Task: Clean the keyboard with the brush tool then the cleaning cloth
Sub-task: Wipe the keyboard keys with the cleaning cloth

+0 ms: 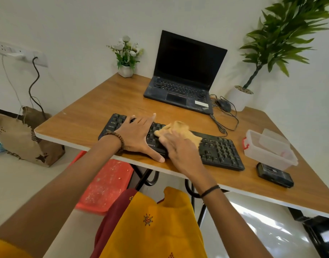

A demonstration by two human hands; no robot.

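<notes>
Left hand (139, 135) is palm-down and flat on the keyboard (221, 149), with fingers splayed and thumb swung out toward me. The bare forearm comes in from lower left, beaded bracelet (117, 140) on the wrist. Right hand (178, 148) sits just beside it, also palm-down, fingers stretched forward and pressing on the cloth (180, 130). It's motion-blurred, so the fingertips aren't sharp. Right forearm is bare and comes in from lower right, thin black band (210, 190) on the wrist, both arms extended and converging.
</notes>
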